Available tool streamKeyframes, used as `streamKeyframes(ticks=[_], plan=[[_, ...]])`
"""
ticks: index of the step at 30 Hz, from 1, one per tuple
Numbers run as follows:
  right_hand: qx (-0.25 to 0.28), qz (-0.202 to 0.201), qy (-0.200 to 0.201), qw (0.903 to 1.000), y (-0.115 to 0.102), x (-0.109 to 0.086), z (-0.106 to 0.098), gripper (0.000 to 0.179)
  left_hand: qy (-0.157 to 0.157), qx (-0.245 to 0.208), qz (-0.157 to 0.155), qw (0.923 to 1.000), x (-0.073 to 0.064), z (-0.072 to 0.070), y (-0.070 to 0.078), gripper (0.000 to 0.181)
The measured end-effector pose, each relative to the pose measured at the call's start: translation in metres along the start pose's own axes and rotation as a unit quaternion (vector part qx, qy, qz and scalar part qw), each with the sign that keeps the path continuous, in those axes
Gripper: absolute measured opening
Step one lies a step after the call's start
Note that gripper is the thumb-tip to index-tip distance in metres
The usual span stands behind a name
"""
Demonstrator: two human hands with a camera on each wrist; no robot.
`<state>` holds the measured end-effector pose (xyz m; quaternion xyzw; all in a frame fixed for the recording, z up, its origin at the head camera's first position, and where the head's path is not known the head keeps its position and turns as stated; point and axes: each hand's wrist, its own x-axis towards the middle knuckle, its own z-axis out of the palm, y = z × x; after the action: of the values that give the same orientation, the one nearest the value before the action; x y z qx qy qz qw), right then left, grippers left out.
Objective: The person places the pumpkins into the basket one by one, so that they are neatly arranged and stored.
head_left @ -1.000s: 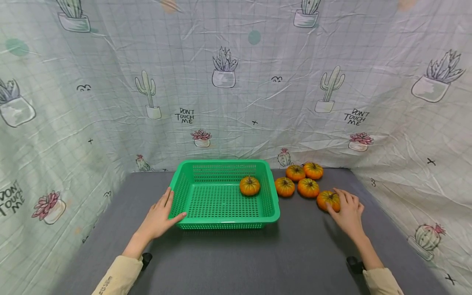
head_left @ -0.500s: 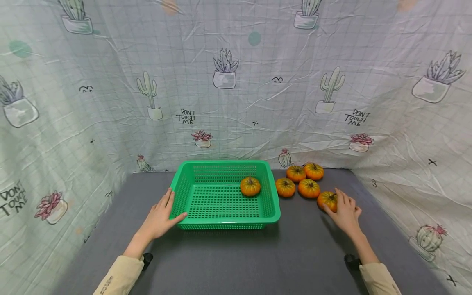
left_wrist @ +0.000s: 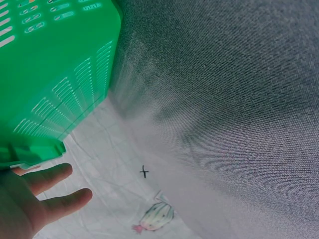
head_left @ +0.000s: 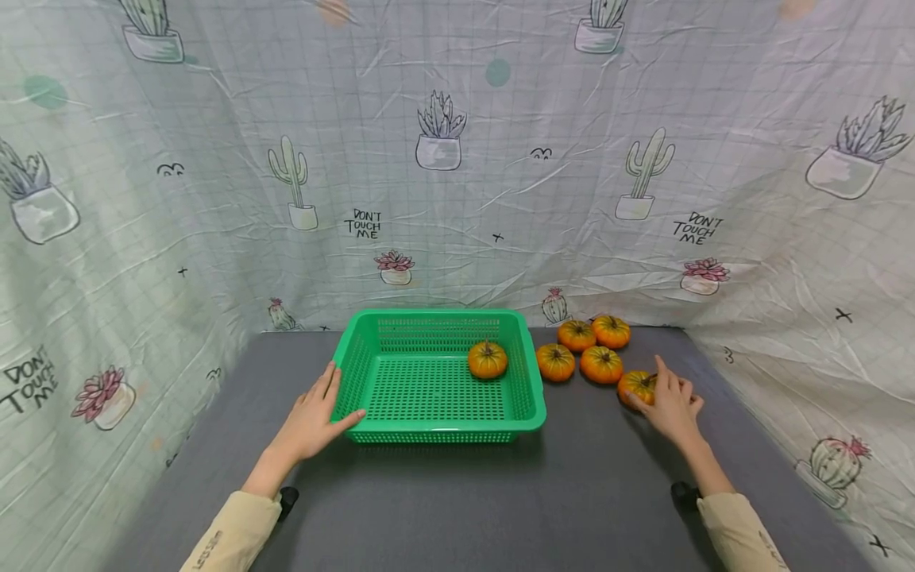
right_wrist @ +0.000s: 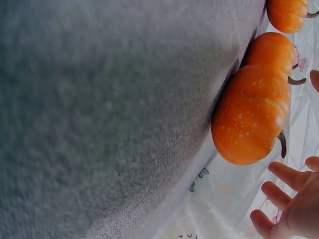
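A green plastic basket (head_left: pixel 457 426) with slotted sides stands mid-table, holding one small orange pumpkin (head_left: pixel 488 361). My left hand (head_left: pixel 307 421) rests at its left rim, thumb over the front left corner and fingers straight along the side. The left wrist view shows the basket's outer wall (left_wrist: pixel 45 64) above loosely spread fingers (left_wrist: pixel 70 203). To the right, my right hand (head_left: pixel 675 409) hovers at the nearest pumpkin (head_left: pixel 632 388), which has a dark curved stem. In the right wrist view, spread fingers (right_wrist: pixel 279 196) stand apart from that pumpkin (right_wrist: pixel 249 114); the thumb is mostly cut off.
Several more pumpkins (head_left: pixel 601 365) cluster between the basket and my right hand, near the back edge of the grey table (head_left: pixel 457 508). A pale curtain (head_left: pixel 457 199) printed with cacti encloses the back and both sides.
My right hand stays beside the nearest pumpkin, and its index finger has straightened upward. The left hand keeps its place on the basket. The head view has shifted slightly.
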<state>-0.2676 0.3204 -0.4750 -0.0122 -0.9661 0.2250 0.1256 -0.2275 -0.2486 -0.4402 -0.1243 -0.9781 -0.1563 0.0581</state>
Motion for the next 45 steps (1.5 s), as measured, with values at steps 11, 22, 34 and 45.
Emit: streamKeyframes(ticks=[11, 22, 34, 45], plan=[[-0.015, 0.006, -0.021, 0.9996, 0.0015, 0.0031, -0.0019, 0.080, -0.001, -0.003, 0.000, 1.0000, 0.0002, -0.0012, 0.0005, 0.092], [-0.025, 0.003, -0.036, 0.9990, 0.0021, 0.0037, 0.0018, 0.073, -0.001, -0.004, 0.000, 1.0000, -0.0008, -0.0009, 0.0001, 0.092], [-0.026, 0.004, -0.050, 0.9984, 0.0061, 0.0062, 0.0044, 0.066, 0.002, -0.003, 0.004, 1.0000, -0.0013, -0.0007, 0.0000, 0.091], [-0.028, 0.005, -0.027, 0.9992, 0.0085, 0.0079, 0.0032, 0.086, 0.002, -0.004, 0.003, 1.0000, -0.0012, -0.0002, 0.0002, 0.091]])
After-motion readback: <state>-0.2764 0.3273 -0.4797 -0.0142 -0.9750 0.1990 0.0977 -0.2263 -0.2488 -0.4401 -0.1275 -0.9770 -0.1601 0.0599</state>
